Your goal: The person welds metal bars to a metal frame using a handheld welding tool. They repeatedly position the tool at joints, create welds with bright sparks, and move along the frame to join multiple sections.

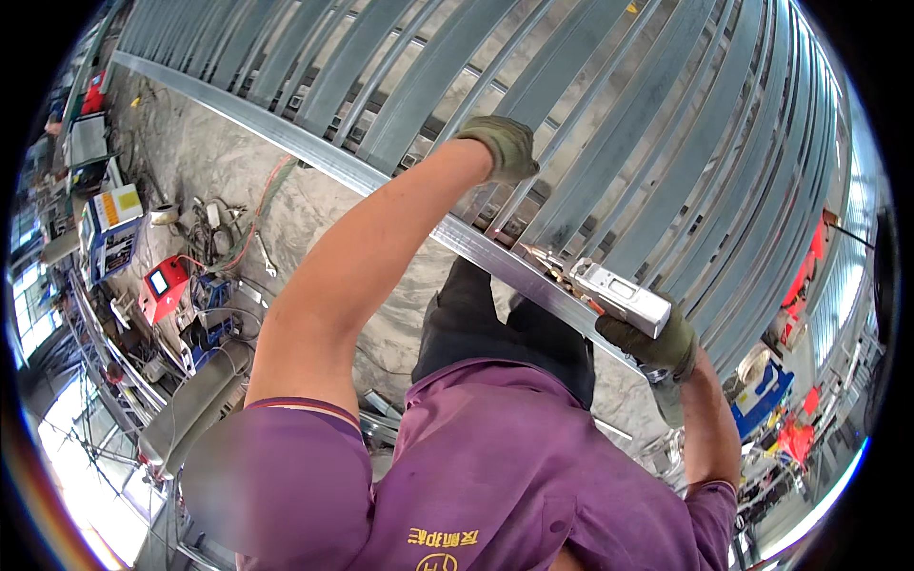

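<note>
My left hand [505,147], in a green work glove, is closed at a narrow metal bar [564,131] of a large grey slatted railing panel. Its fingertips curl against the bar, a little beyond the panel's near rail [343,164]. In my right hand [666,344], also gloved, is a hand-held welding gun [621,297] with a silver boxy body. The gun's thin nozzle points left along the rail, toward the bar's near end. A small pinkish bright spot shows at that end. My right fingers are partly hidden under the gun body.
The panel's wide slats [657,162] fill the far side. To the left on the concrete floor stand a red machine [164,290] with a screen and a blue-and-white machine [112,228], among cables and a wrench [264,255]. A blue case [764,400] lies at the right.
</note>
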A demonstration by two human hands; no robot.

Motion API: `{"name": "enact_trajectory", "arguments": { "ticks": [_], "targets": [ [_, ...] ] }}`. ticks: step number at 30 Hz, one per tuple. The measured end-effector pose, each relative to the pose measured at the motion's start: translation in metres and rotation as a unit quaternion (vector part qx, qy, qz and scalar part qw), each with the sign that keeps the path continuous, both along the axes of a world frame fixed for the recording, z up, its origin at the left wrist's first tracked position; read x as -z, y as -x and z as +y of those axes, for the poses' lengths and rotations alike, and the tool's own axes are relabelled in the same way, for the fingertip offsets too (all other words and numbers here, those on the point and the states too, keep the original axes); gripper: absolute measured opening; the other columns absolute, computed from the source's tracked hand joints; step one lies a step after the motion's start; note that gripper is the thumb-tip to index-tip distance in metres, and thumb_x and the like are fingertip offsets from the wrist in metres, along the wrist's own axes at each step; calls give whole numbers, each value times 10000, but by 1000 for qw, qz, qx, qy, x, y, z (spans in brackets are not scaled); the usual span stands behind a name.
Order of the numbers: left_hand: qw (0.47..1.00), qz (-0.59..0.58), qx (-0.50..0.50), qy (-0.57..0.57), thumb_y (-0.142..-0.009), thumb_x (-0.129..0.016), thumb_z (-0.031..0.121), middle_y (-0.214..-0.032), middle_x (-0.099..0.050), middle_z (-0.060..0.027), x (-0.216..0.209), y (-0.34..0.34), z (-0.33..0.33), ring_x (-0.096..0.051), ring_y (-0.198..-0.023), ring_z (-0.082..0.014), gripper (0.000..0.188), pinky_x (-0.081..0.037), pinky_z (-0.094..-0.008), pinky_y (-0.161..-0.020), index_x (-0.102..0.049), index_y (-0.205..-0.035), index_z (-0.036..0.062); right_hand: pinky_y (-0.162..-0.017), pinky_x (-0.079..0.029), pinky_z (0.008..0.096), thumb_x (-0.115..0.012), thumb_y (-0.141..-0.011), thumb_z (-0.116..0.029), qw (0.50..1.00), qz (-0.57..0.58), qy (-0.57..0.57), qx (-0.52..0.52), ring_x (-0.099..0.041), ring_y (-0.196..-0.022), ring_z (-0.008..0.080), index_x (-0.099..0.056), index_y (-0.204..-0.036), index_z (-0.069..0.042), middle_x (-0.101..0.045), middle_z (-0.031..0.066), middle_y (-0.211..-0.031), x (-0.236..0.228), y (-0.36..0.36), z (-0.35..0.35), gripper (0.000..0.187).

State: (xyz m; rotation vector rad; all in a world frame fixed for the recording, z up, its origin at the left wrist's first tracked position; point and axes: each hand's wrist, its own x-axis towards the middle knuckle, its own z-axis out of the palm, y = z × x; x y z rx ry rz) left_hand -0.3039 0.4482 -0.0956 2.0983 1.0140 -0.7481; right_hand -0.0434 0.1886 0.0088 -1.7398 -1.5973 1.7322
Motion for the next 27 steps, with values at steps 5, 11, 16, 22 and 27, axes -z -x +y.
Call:
{"name": "enact_trajectory", "arguments": {
  "ticks": [5,11,16,22,27],
  "targets": [
    [993,5,118,-1,-1036,-667,278,-1359,-821,-200,39,-21,0,-788,-1261,-390,396,-616,-528,-1053,-851,-1299,45,-912,-630,369,-924,-994,-310,999,13,31,23,-809,-1026,183,-818,-1341,-40,-871,158,-1183,-2,8,21,453],
    [999,-36,39,-2,-992,-709,262,-1266,-829,-237,42,-25,-7,-813,-1158,-399,372,-620,-515,-996,-850,-1243,27,-957,-627,357,-944,-971,-279,990,14,138,24,-794,-1019,164,-838,-1279,-38,-873,132,-1162,16,7,64,406],
    [1000,0,11,15,-1025,-717,329,-1262,-831,-232,40,-24,-4,-809,-1170,-400,397,-616,-508,-1020,-847,-1260,37,-892,-625,349,-950,-976,-280,983,52,175,23,-760,-972,145,-789,-1388,-66,-858,59,-1167,31,-1,75,491],
    [1000,20,2,21,-1051,-699,379,-1283,-834,-206,56,-24,-4,-798,-1192,-398,418,-605,-507,-1060,-845,-1271,55,-708,-576,304,-939,-997,-333,979,104,171,-35,-663,-806,81,-749,-1472,-83,-812,17,-1051,67,-14,74,570],
    [1000,10,-25,-1,-1057,-677,390,-1310,-830,-188,47,-26,-9,-787,-1230,-396,409,-596,-509,-1083,-843,-1287,96,-617,-558,288,-928,-1010,-238,966,117,231,-26,-658,-722,73,-764,-1421,-66,-753,-8,-926,61,-5,91,475]
  ]
}}
